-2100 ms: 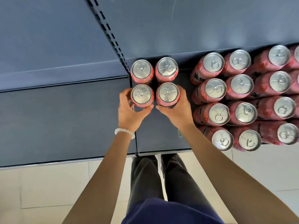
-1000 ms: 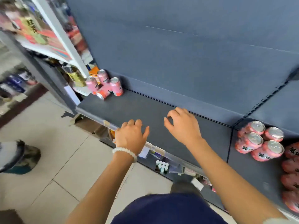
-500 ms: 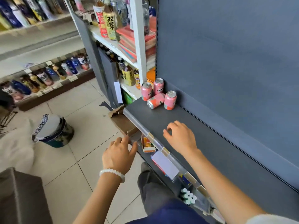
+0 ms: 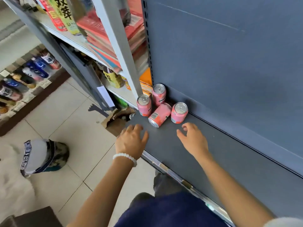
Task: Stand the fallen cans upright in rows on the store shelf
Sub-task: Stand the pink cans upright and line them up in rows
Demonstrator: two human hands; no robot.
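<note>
Reaching over the dark grey metal store shelf (image 4: 229,164), both hands are empty and short of the cans. The left hand (image 4: 130,141), with a white beaded bracelet (image 4: 125,157) on its wrist, hangs over the shelf's front edge with fingers relaxed and loosely spread, gripping nothing. The right hand (image 4: 193,140) is above the shelf surface, fingers slightly bent and apart, also holding nothing. Four pink aluminium drink cans sit clustered at the far end of the shelf beside the white upright post (image 4: 118,46). Three stand upright: the rear upright pink can (image 4: 159,95) near the dark grey back panel (image 4: 229,63), the left upright pink can (image 4: 144,105) at the shelf's end, and the right upright pink can (image 4: 179,113). The fallen pink can (image 4: 159,114) lies on its side between them, its end facing the front edge, touching or just beside its neighbours. Adjacent shelving holds stacked coloured packets (image 4: 101,35); the pale tiled floor (image 4: 78,131) shows below.
</note>
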